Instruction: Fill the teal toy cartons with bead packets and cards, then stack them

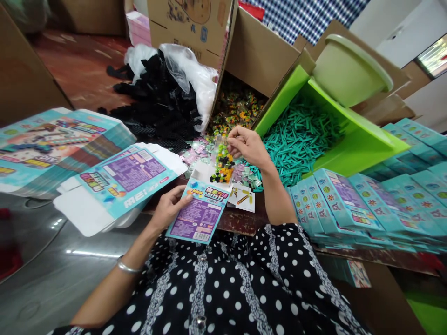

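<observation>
Near the scene's middle, our left hand is gripping a blue-and-purple carton by its left edge, while our right hand is pinching a clear bag of coloured pieces at the carton's far end. We are judging the carton light, stiff yet crushable, best held by its sides; the bag is looking light, soft and slippery, best taken at its top.

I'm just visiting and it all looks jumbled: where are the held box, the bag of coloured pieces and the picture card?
Held box point(196, 217): head view, on its purple panel.
Bag of coloured pieces point(223, 166): head view, on its filled middle.
Picture card point(243, 199): head view, on its printed face.
</observation>
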`<state>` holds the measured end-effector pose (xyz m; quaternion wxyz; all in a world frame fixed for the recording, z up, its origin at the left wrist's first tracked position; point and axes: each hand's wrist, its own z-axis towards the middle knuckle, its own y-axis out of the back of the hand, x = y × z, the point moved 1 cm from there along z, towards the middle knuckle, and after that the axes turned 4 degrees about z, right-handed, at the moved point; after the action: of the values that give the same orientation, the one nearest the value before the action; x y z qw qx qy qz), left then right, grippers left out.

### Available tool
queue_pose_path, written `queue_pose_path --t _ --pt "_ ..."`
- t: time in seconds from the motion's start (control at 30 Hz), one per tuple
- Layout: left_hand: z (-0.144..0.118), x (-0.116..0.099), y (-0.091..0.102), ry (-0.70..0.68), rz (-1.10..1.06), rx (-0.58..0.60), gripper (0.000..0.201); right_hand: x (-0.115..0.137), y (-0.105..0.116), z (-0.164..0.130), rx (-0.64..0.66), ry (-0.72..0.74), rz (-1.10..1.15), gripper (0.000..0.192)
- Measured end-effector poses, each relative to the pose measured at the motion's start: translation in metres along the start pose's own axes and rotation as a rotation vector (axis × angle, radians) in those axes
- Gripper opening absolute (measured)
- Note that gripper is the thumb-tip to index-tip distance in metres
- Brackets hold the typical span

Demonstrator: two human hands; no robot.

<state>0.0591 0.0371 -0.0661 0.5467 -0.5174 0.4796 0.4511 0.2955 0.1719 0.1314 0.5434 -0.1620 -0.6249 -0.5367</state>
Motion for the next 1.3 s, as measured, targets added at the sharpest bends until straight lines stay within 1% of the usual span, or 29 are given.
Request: queue_pose_path --t 0.1,0.2,0.23,0.3,0.37,0.4,0.5,0.53,0.6,0.67,0.7,0.77,0.83,0.9,0.93,1.0,1.03,1.07,1.13,1.17,1.3 --pt "-0.002 -0.005 -0.002 -0.016 0.033 0.019 0.073 0.014 0.0 -0.003 0.058 -0.014 -0.08 0.018" --pt "-0.004 -0.009 -0.005 -0.046 0.106 0.039 0.072 0.025 -0.011 -0.007 0.181 -0.039 -0.188 0.009" --pt "-0.004 -0.01 -0.007 -0.052 0.127 0.043 0.072 0.029 -0.015 -0.008 0.196 -0.031 -0.226 0.009" --pt "-0.005 -0.011 -0.008 -0.05 0.129 0.042 0.074 0.035 -0.021 -0.01 0.148 0.011 -0.299 0.01" --pt "-0.006 -0.013 -0.007 -0.033 0.094 0.038 0.078 0.039 -0.022 -0.01 0.072 0.044 -0.341 0.011" --pt "-0.006 -0.013 -0.007 -0.023 0.077 0.036 0.08 0.04 -0.021 -0.01 0.062 0.047 -0.35 0.01" --pt "-0.007 -0.016 -0.004 -0.01 0.062 0.034 0.08 0.041 -0.015 -0.011 0.094 0.035 -0.349 0.009" --pt "-0.008 -0.016 -0.003 -0.011 0.059 0.037 0.078 0.041 -0.011 -0.011 0.077 0.039 -0.345 0.009" --pt "-0.008 -0.017 -0.003 -0.011 0.054 0.05 0.077 0.041 -0.004 -0.011 0.002 0.059 -0.322 0.01" --pt "-0.009 -0.018 -0.004 -0.01 0.048 0.059 0.077 0.041 0.0 -0.01 -0.033 0.061 -0.294 0.011" --pt "-0.009 -0.017 -0.004 -0.01 0.045 0.059 0.077 0.04 -0.001 -0.01 -0.009 0.048 -0.288 0.011" --pt "-0.008 -0.017 -0.007 -0.012 0.044 0.054 0.077 0.037 -0.008 -0.011 0.098 0.004 -0.284 0.011" --pt "-0.008 -0.015 -0.009 -0.019 0.051 0.051 0.076 0.032 -0.019 -0.013 0.225 -0.047 -0.26 0.01" --pt "-0.007 -0.015 -0.011 -0.024 0.059 0.049 0.076 0.026 -0.031 -0.017 0.29 -0.089 -0.196 0.005" --pt "-0.007 -0.014 -0.011 -0.025 0.056 0.044 0.076 0.023 -0.036 -0.019 0.292 -0.102 -0.158 0.012" --pt "-0.008 -0.015 -0.011 -0.024 0.038 0.021 0.079 0.016 -0.041 -0.024 0.256 -0.108 -0.098 0.03" --pt "-0.009 -0.015 -0.01 -0.027 0.026 0.004 0.08 0.013 -0.042 -0.026 0.24 -0.102 -0.092 0.034" --pt "-0.01 -0.015 -0.01 -0.032 0.017 -0.016 0.08 0.01 -0.043 -0.028 0.235 -0.09 -0.109 0.031" --pt "-0.012 -0.016 -0.01 -0.046 0.009 -0.048 0.081 0.006 -0.042 -0.03 0.242 -0.062 -0.198 0.016" --pt "-0.013 -0.016 -0.011 -0.053 0.011 -0.058 0.081 0.004 -0.042 -0.031 0.257 -0.049 -0.258 0.014" --pt "-0.017 -0.015 -0.018 -0.071 0.033 -0.1 0.082 0.003 -0.044 -0.032 0.318 -0.023 -0.419 0.021"
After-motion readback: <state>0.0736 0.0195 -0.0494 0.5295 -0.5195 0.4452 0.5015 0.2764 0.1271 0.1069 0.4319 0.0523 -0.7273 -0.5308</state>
